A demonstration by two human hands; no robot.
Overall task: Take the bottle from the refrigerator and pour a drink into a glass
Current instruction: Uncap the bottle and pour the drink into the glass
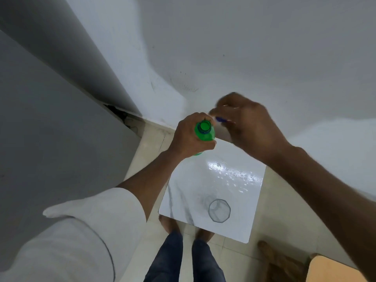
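Your left hand (190, 137) is wrapped tight round the shoulder of the green bottle (204, 132), holding it upright with its mouth open to the camera; your right hand (247, 127) is just beside it, fingertips pinched on a small blue cap (220, 119) that sits clear of the neck. The bottle hangs in the air over the far left corner of the white tabletop (227, 180), not resting on it. Judged from its look, it is thin plastic: light, a little springy, likely cold and perhaps damp from the refrigerator, so it may slip or buckle if you squeeze hard. A hold lower on the body would probably give you better control of the tilt than one so near the neck. The glass (219, 210) stands empty near the near edge of the tabletop, toward its middle, well apart from the bottle and closer to your body. It is clear, hard to see against the glossy top, and would tip or chip if knocked. The pour is not yet begun; bring the mouth down over the rim first.
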